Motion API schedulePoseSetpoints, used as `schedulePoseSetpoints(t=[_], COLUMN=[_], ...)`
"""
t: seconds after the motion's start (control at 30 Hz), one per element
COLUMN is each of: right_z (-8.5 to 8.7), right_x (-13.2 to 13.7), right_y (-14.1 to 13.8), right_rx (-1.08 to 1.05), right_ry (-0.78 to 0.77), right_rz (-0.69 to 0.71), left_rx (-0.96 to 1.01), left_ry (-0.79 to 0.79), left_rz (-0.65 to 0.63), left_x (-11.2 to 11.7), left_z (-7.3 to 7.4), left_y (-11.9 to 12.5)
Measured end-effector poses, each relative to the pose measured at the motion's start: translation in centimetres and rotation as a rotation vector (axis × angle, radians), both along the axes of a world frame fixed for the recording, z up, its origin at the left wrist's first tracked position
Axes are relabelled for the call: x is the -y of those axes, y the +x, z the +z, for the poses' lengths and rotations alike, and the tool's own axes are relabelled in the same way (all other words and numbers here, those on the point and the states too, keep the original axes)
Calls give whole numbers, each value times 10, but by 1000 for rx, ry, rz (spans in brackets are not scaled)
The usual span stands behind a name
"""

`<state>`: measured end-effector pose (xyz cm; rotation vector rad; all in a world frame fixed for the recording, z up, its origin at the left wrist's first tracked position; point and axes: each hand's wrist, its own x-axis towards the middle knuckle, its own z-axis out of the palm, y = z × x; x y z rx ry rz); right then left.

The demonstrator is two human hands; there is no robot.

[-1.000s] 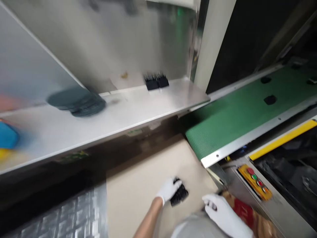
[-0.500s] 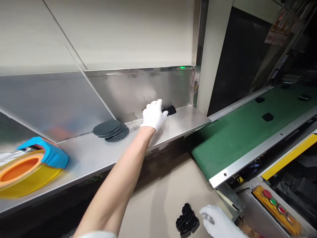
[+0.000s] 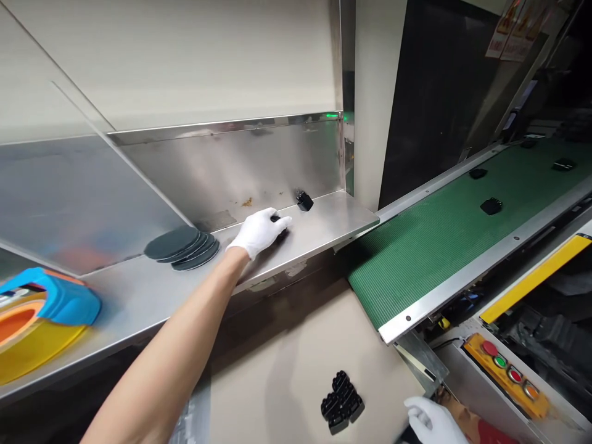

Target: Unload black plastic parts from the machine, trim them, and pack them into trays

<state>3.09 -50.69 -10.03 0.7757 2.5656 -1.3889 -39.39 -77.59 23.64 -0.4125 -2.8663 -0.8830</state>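
My left hand [image 3: 259, 233], in a white glove, reaches over the metal shelf [image 3: 319, 223] with its fingers closed round a small black plastic part [image 3: 281, 232], mostly hidden by the glove. Just beyond it, a second black plastic part [image 3: 304, 201] stands against the shelf's back wall. My right hand [image 3: 435, 422], also white-gloved, is low at the right, its fingers curved and apart, with nothing visible in them. To its left, a cluster of several black plastic parts [image 3: 342, 404] rests on a beige surface [image 3: 287, 357].
Dark round discs [image 3: 178, 243] lie stacked on the shelf, left of my left hand. A blue tape dispenser [image 3: 69, 299] with yellow tape sits farther left. Several black pieces lie on a green conveyor belt [image 3: 416, 259]. A yellow button box [image 3: 506, 376] is at the right.
My left hand has come away from the shelf's back wall with a black plastic part, leaving another there. My right hand has shifted right, farther from the cluster. The view has turned slightly.
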Motion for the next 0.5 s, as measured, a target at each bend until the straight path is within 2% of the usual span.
schedulePoseSetpoints(t=[0.1, 0.13, 0.2, 0.27, 0.37, 0.43, 0.5], right_z=[10, 19, 46, 74, 101, 106, 103], right_x=[2, 5, 12, 20, 33, 41, 46], right_y=[-23, -32, -47, -58, -66, -64, -57], right_rx=[-40, -36, -18, -16, 5, 51, 105], right_ry=[3, -6, -7, 15, 9, 3, 7], right_rz=[77, 118, 217, 332, 495, 574, 634], left_rx=[254, 458, 885, 1132, 1248, 1300, 1335], left_ry=[481, 794, 1270, 1582, 1802, 1858, 1887], left_rz=[-128, -209, -339, -391, -343, -295, -261], left_x=[11, 11, 7, 2, -2, 1, 8], left_z=[-3, -10, -32, -60, -99, -119, -133], left_y=[89, 122, 185, 237, 286, 303, 312])
